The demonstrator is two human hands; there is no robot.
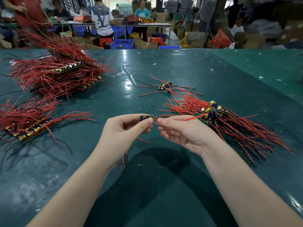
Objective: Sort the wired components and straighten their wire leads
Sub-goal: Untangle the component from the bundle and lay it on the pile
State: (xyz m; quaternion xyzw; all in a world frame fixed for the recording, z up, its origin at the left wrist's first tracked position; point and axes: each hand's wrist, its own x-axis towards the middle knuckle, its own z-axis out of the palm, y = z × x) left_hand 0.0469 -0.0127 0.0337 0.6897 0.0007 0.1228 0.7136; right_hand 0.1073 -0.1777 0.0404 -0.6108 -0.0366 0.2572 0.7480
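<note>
On the green table [164, 66], your left hand [124, 128] pinches a small board [146, 117]; at three o'clock your right hand [178, 130] pinches its red wire [194, 118].

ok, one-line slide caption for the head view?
Left hand holds a small green circuit board while right hand pinches its red wire lead above the dark green table.

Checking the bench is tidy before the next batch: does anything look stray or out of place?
Yes. A few boards lie loose mid-table, wires splayed, apart from the right pile. White scraps dot the green table. The left hand pinches one board.
</note>
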